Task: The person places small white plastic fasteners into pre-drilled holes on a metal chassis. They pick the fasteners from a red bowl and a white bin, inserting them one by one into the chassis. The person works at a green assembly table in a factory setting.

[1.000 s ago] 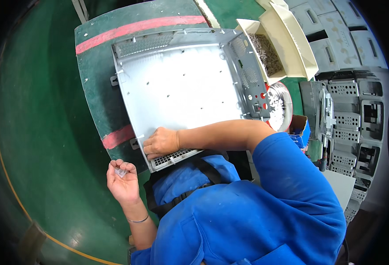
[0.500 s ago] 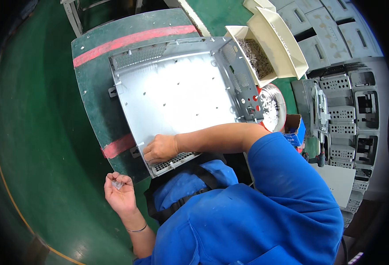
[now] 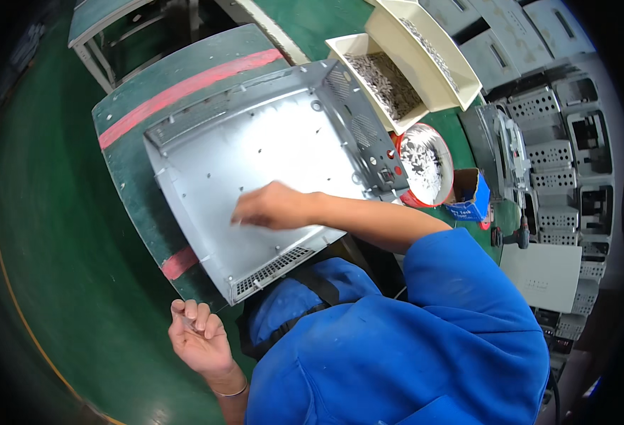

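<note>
A large open metal case [image 3: 213,205], grey and box-shaped with low walls, lies on the green workbench [image 3: 131,170]. Small dark holes or studs dot its bright floor, and perforated panels show in its walls. My right hand [image 3: 273,207] hovers over the case floor near the front wall, smeared by motion, so what its fingers hold cannot be made out. Beyond the case's near left corner, my left hand [image 3: 202,340] is palm up with its fingers curled over small pale pieces [image 3: 189,324] that show only in part.
Cream bins [image 3: 390,85] holding small grey pieces stand at the far right. Beside the case are a red-rimmed bowl [image 3: 425,166] of white pieces and a blue box [image 3: 471,198]. A power drill [image 3: 517,237] and stacked perforated metal parts [image 3: 553,166] are farther right.
My right hand has left the case's near left corner and moved up and right over its floor. My left hand sits slightly lower in view. The whole view has shifted somewhat.
</note>
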The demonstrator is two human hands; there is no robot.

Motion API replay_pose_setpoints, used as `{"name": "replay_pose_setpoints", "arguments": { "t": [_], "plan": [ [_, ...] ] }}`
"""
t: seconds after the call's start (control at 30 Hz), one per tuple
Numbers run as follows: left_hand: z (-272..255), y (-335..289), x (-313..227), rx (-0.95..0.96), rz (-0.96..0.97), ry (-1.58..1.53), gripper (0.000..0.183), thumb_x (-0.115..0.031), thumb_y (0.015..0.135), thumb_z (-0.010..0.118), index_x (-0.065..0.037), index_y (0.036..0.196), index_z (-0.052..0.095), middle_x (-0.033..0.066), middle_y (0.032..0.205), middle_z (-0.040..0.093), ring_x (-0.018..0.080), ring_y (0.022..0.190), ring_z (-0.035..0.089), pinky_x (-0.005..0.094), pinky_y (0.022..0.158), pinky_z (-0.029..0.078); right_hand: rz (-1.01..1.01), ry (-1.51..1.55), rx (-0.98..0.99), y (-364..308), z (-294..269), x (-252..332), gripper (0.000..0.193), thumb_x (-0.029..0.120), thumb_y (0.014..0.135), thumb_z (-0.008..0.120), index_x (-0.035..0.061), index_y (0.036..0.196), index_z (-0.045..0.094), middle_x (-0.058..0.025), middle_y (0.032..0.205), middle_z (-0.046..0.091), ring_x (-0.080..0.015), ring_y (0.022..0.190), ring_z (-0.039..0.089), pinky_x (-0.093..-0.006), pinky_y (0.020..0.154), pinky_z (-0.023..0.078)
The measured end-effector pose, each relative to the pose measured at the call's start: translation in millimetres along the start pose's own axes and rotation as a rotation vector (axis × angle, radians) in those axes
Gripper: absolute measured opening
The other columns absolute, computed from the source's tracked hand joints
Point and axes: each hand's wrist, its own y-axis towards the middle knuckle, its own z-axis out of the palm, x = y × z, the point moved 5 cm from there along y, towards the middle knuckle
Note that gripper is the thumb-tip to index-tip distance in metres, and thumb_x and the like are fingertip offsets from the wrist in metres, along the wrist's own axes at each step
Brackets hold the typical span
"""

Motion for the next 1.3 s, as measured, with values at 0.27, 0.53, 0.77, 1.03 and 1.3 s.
{"name": "replay_pose_setpoints", "arguments": {
  "t": [0.27,0.53,0.77,1.03,1.3],
  "plan": [
    [25.1,25.9,73.9,-0.037,-0.169,0.237,0.017,-0.016,0.089,0.037,-0.004,0.098,0.045,0.0024,0.066,0.046,0.0072,0.050,0.037,0.0168,0.038,0.034,0.467,0.099,-1.167,-214.9,-157.9,-54.6,0.015,-0.004,0.074,0.049,0.0001,0.086,0.058,-0.0031,0.074,0.056,-0.0075,0.066,0.051,-0.0189,0.057,0.041],
    [40.1,41.1,149.9,0.000,-0.391,0.199,0.021,-0.022,0.089,0.035,-0.004,0.091,0.046,0.0034,0.064,0.045,0.0100,0.049,0.037,0.0199,0.037,0.032,1.217,-0.109,-0.863,-380.1,-122.0,-194.6,0.035,0.025,0.070,0.060,0.0050,0.099,0.056,-0.0170,0.094,0.057,-0.0271,0.087,0.055,-0.0344,0.078,0.042],
    [49.5,45.4,205.9,-0.150,-0.353,0.196,0.017,-0.012,0.086,0.035,-0.003,0.098,0.043,0.0076,0.073,0.047,0.0135,0.059,0.039,0.0232,0.048,0.034,1.030,0.038,-0.448,-338.4,-96.5,-200.9,0.028,0.021,0.067,0.058,0.0056,0.090,0.053,-0.0177,0.097,0.048,-0.0305,0.086,0.050,-0.0372,0.076,0.041],
    [60.9,56.5,257.4,-0.118,-0.396,0.123,0.018,-0.014,0.089,0.032,-0.003,0.096,0.045,0.0042,0.067,0.042,0.0108,0.054,0.036,0.0209,0.043,0.031,0.942,0.201,-0.538,-342.8,-94.2,-183.5,0.014,0.016,0.073,0.054,0.0075,0.084,0.054,-0.0109,0.082,0.053,-0.0269,0.079,0.052,-0.0346,0.067,0.042],
    [86.5,56.2,306.8,-0.092,-0.468,0.295,0.024,-0.021,0.090,0.032,-0.001,0.090,0.046,0.0010,0.059,0.035,0.0088,0.047,0.029,0.0198,0.036,0.026,0.838,0.534,-0.875,-358.9,-88.0,-209.8,0.014,0.010,0.075,0.053,0.0042,0.085,0.059,-0.0112,0.085,0.058,-0.0230,0.077,0.055,-0.0293,0.068,0.043]
  ]
}}
